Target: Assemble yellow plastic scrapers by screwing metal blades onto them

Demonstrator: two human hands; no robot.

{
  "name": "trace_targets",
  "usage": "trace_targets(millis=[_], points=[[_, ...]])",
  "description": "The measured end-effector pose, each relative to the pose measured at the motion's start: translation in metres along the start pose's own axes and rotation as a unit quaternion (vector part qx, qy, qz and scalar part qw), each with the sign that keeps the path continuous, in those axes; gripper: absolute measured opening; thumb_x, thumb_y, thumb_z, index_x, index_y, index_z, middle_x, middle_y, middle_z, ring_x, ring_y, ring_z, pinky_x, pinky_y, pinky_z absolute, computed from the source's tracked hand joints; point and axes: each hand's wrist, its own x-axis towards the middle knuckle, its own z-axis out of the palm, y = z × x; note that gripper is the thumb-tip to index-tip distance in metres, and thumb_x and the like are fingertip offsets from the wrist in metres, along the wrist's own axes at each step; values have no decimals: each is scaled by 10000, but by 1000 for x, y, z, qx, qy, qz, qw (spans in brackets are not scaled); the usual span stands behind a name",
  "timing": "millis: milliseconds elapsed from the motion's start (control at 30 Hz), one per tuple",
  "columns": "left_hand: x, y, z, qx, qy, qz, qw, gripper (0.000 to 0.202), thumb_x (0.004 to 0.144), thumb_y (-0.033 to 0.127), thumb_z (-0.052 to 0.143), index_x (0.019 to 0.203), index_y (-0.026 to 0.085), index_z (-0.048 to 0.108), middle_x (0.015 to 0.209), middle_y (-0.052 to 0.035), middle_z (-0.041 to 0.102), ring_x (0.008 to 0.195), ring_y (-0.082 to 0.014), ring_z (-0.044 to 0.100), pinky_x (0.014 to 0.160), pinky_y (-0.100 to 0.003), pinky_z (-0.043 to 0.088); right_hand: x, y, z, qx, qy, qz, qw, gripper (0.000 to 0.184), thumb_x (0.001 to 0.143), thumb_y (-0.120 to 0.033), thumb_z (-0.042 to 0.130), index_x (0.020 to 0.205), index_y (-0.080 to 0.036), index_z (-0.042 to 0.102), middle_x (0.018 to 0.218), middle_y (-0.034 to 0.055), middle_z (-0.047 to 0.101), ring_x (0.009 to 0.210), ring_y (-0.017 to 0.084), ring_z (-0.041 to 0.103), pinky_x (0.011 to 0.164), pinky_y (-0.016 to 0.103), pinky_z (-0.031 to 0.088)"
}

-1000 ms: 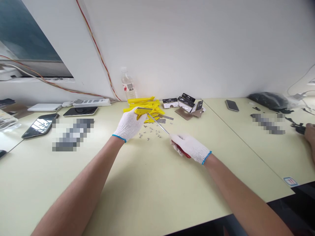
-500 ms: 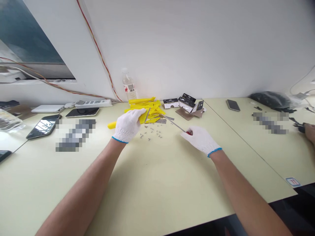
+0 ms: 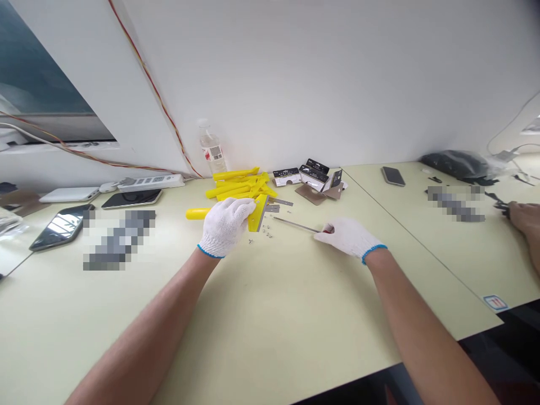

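a: biggest thing in view?
b: long pale yellow-green counter (image 3: pixel 261 315), below a white wall (image 3: pixel 320 73) with a red-and-yellow cable (image 3: pixel 154 95) down it.

a: along the back?
b: white power strip (image 3: pixel 151 181), black smartphone (image 3: pixel 130 198), clear plastic bottle (image 3: pixel 212 149), black-and-white card packaging (image 3: pixel 312 175), heap of yellow plastic scraper handles (image 3: pixel 240 184). at the far right, well apart, a co-worker's bare hand (image 3: pixel 525 218).

a: left grip?
b: left grip (image 3: pixel 225 226) in a white knit glove with a blue cuff, clenched around a yellow-handled scraper (image 3: pixel 257 214), just in front of the heap. handle out to the left, flat metal-edged head to the right.

a: right grip?
b: right grip (image 3: pixel 348 237) in the same kind of glove, closed on a red-handled screwdriver (image 3: pixel 295 225). steel shaft pointing left, tip near the scraper head, not touching.

a: smallest bits?
b: between the grips, on the counter, steel blades (image 3: pixel 280 201) and scattered silver screws (image 3: pixel 265 230).
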Motion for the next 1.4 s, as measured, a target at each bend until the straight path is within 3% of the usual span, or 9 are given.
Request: trace_targets(millis=[100,233,300,433,567,767,1000,1133,1400], points=[[0,-1,3,3,44,33,998,303,923,58,470,1010,237,699,1138,-20,798,863,-220,691,752,-362,518,5,8,7,8,26,-7,1000,785,1066,-630,318,654,-77,693,736,123,625,835,117,650,719,229,436],[1,0,7,19,98,74,992,256,910,49,527,966,250,677,1118,1,801,848,-208,682,730,-359,496,3,19,14,15,53,-16,998,474,1072,-491,532,1052,-41,678,931,84,623,890,97,621,863,232,560],[3,2,6,33,110,87,990,244,905,51,546,944,257,672,1123,11,799,868,-199,683,743,-361,482,3,22,16,16,71,-23,997,414,1083,-444,527,1160,-55,644,1046,99,613,946,99,609,891,245,564],[6,11,-1,49,150,113,981,226,895,50,584,916,264,653,1118,35,795,867,-174,666,757,-357,441,8,22,17,13,80,-42,996,548,1113,-520,360,980,-110,699,974,103,633,874,80,608,812,190,512],[7,13,-2,35,184,113,976,236,880,50,615,933,278,642,1094,54,797,885,-179,646,789,-363,428,7,22,10,6,58,-55,997,668,987,-669,480,721,-110,730,693,126,579,654,92,566,610,237,355],[4,5,1,36,177,97,979,246,879,37,618,921,278,639,1105,51,796,889,-188,636,789,-369,410,-4,24,-4,-37,-48,-26,998,397,803,-586,742,833,-191,765,708,94,584,515,56,456,532,217,276],[3,-4,6,36,179,79,980,252,875,27,610,933,270,645,1086,30,798,870,-191,646,765,-371,413,-13,2,-17,-34,-44,26,998,368,911,-528,636,843,-173,705,857,112,630,672,112,551,599,244,346],[2,-7,7,42,188,67,979,238,871,33,601,919,260,656,1088,17,798,857,-195,650,752,-370,423,-20,-10,-26,-30,-25,68,997,348,934,-471,588,983,-151,715,1014,106,657,783,144,582,637,245,377],[0,-6,8,30,125,24,991,245,865,53,565,873,263,690,1178,11,790,812,-207,653,717,-387,428,-15,-19,-25,14,4,106,994,357,938,-453,619,1103,-146,694,1084,82,659,821,116,585,676,210,395]])
